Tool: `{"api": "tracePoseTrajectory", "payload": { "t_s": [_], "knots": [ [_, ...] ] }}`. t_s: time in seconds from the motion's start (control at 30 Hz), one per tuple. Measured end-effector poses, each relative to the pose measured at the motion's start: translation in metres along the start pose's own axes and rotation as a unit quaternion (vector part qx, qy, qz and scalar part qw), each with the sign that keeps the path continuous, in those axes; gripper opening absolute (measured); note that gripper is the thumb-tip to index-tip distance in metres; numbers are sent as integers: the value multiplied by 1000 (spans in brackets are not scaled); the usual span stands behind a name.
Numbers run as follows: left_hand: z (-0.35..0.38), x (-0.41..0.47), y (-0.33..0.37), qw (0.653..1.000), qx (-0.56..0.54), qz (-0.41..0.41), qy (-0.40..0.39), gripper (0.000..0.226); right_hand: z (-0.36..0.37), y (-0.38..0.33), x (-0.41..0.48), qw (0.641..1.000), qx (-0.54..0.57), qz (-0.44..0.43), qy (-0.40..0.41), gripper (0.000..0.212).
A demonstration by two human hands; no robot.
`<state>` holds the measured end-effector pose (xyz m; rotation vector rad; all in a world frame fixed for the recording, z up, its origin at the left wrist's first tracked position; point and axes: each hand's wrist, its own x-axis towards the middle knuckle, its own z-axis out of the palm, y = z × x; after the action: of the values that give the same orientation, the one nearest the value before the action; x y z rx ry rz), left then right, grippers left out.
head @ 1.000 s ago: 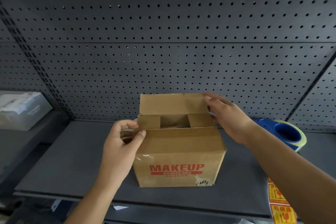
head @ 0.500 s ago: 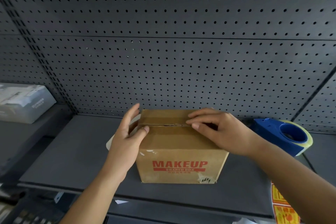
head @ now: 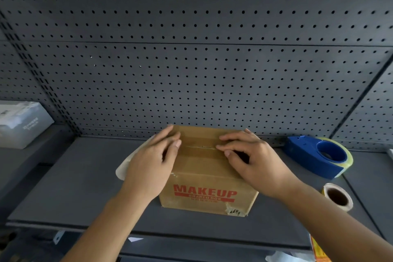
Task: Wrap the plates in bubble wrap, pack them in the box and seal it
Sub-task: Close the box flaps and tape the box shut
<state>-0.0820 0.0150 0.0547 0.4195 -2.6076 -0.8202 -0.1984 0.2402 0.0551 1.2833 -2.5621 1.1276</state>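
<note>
A brown cardboard box [head: 204, 178] with red "MAKEUP" lettering stands on the dark shelf [head: 74, 187]. Its top flaps are folded down and meet at a middle seam. My left hand [head: 152, 161] lies flat on the left side of the top. My right hand [head: 253, 159] presses its fingertips on the seam at the right. A pale white rim, maybe a plate [head: 124, 166], shows behind my left hand, beside the box. No bubble wrap is visible.
A blue tape dispenser [head: 319, 158] with a clear tape roll sits to the right of the box. A label roll [head: 337, 197] lies in front of it. A grey carton [head: 21, 123] rests on the shelf at far left. A perforated panel forms the back wall.
The rear flap was folded down and the box top went from open to closed. Both hands moved onto the top. The view shifted, revealing the label roll.
</note>
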Motion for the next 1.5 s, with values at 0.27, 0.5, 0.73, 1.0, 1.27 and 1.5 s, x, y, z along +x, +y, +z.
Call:
{"api": "tracePoseTrajectory", "payload": {
  "t_s": [0.27, 0.5, 0.73, 1.0, 1.27, 1.5],
  "knots": [
    [5, -7, 4, 988, 146, 29, -34, 101, -44, 9, -4, 998, 44, 48, 0, 26],
    [12, -4, 4, 992, 122, 32, -28, 90, -124, 137, -48, 904, -256, 340, -46, 55],
    [20, -5, 15, 989, 142, 46, -17, 89, -101, 199, -68, 864, -339, 347, -130, 67],
    [33, -10, 40, 996, 87, 14, -15, 72, -129, 185, -77, 934, -166, 315, -26, 46],
    [33, -4, 32, 993, 72, 73, -57, 104, -209, 63, -53, 918, 320, 234, 2, 42],
    [16, 5, 3, 979, -107, 101, -140, 89, -215, 2, 14, 907, 359, 208, -75, 49]
  ]
}}
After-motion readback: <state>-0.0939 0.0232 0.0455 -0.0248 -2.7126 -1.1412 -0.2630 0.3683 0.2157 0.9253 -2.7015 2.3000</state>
